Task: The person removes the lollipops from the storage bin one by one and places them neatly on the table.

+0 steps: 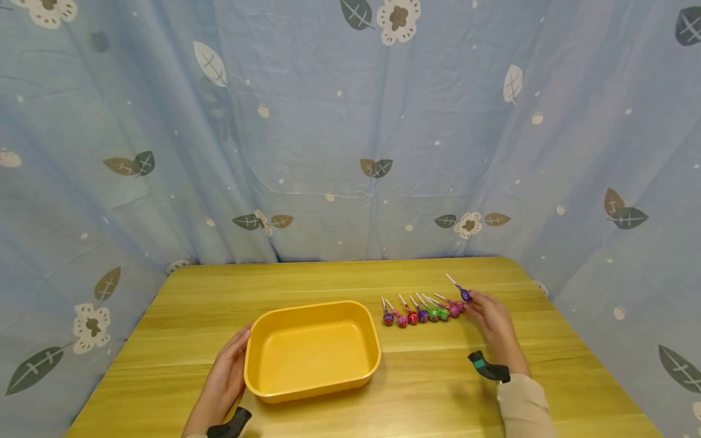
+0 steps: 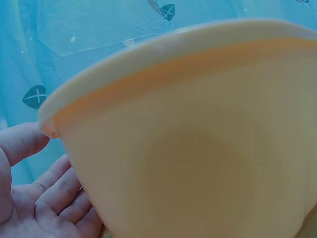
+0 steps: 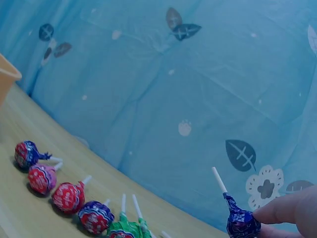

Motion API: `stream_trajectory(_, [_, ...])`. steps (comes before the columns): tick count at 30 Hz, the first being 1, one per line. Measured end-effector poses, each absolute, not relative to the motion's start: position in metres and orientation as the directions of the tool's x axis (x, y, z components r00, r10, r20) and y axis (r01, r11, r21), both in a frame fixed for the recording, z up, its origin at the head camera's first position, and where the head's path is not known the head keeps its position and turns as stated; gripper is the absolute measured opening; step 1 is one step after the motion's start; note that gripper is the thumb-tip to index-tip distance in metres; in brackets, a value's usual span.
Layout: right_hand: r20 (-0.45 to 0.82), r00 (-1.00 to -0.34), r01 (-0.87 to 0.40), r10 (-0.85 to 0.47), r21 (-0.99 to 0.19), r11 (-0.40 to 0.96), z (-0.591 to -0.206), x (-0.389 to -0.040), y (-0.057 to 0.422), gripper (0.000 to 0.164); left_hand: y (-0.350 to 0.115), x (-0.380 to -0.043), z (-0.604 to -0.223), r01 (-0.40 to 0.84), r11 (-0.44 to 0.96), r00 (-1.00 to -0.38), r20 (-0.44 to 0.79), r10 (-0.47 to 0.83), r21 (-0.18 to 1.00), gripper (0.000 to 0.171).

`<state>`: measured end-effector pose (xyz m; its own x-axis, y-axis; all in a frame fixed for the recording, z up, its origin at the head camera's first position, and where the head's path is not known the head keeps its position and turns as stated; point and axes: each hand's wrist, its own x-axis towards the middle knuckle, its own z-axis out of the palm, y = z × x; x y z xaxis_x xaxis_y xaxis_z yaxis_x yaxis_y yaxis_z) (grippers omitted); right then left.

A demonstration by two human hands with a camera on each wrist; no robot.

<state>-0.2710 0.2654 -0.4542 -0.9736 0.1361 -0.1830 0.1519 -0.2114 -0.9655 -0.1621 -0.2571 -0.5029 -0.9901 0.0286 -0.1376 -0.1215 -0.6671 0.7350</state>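
Note:
My right hand (image 1: 494, 319) pinches a lollipop (image 1: 465, 295) by its purple-wrapped head, with the white stick pointing up and to the left. In the right wrist view this lollipop (image 3: 242, 222) is between thumb and finger. A row of wrapped lollipops (image 1: 413, 317) in purple, pink, red and green lies on the table, just left of this hand. At the left end of a yellow plastic basin (image 1: 312, 389), my left hand (image 1: 227, 368) rests against the outer wall. Its thumb (image 2: 27, 141) touches just under the rim, and the other fingers lie loosely along the wall.
The basin stands on a wooden table (image 1: 181, 310), left of the lollipop row. Behind the table's far edge hangs a blue curtain (image 1: 328, 152) printed with leaves and flowers. Black straps (image 1: 489, 368) sit on both wrists.

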Motion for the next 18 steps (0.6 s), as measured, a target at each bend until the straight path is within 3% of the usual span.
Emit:
stream_trajectory(10, [-0.236, -0.914, 0.199, 0.331, -0.969, -0.144, -0.461, -0.284, 0.271, 0.043, -0.258, -0.162, -0.506, -0.081, -0.657, -0.997, -0.059, 0.056, 0.75, 0.029])
stream_trajectory(18, [-0.22, -0.899, 0.216, 0.378, -0.975, -0.055, -0.473, -0.287, 0.272, 0.045, -0.256, -0.161, -0.502, -0.138, -0.657, -0.985, -0.169, 0.016, 0.742, 0.018])
